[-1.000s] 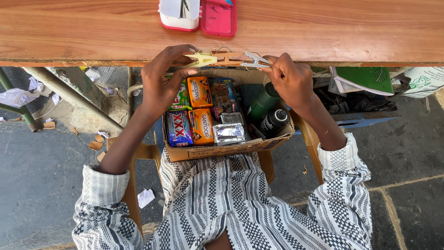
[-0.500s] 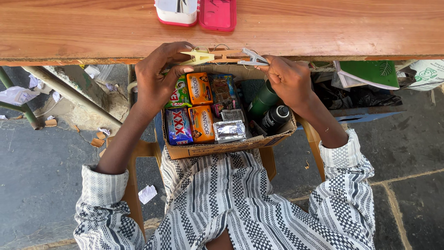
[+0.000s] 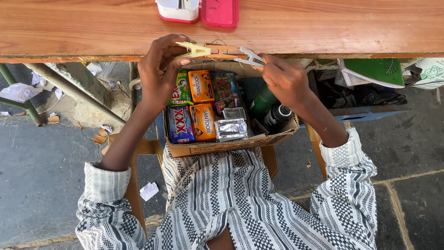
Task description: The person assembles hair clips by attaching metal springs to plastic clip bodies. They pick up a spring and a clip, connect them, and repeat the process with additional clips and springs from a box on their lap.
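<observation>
While the cardboard box [image 3: 217,146] sits on the lap in the middle of the frame, we have both hands up at the near edge of the wooden bench [image 3: 323,28]. Our left hand [image 3: 159,74], at centre left, has its grip closed on a yellow clothes peg [image 3: 194,49], fingers curled around its tail end. Our right hand [image 3: 284,78], just right of centre, has its grip pinched on a pale grey clothes peg [image 3: 249,58]. Between the two pegs runs a short wooden piece [image 3: 224,51] lying along the bench edge; both pegs meet it, though we cannot tell whether they are clipped onto it or merely touching.

Below the hands the box is packed: an orange soap bar [image 3: 201,86] at the top, a second orange soap bar [image 3: 203,121] beneath it, a blue packet [image 3: 179,124] to their left, a green packet [image 3: 181,92] partly under the left hand, and a silver foil pack [image 3: 230,129] low in the middle. A dark green bottle [image 3: 263,99] and a black can [image 3: 279,115] stand in the right part of the box, under the right wrist.

Top centre on the bench we see a white case [image 3: 178,9] touching a pink case [image 3: 219,11]. A green book [image 3: 374,71] lies at upper right, under the bench.
</observation>
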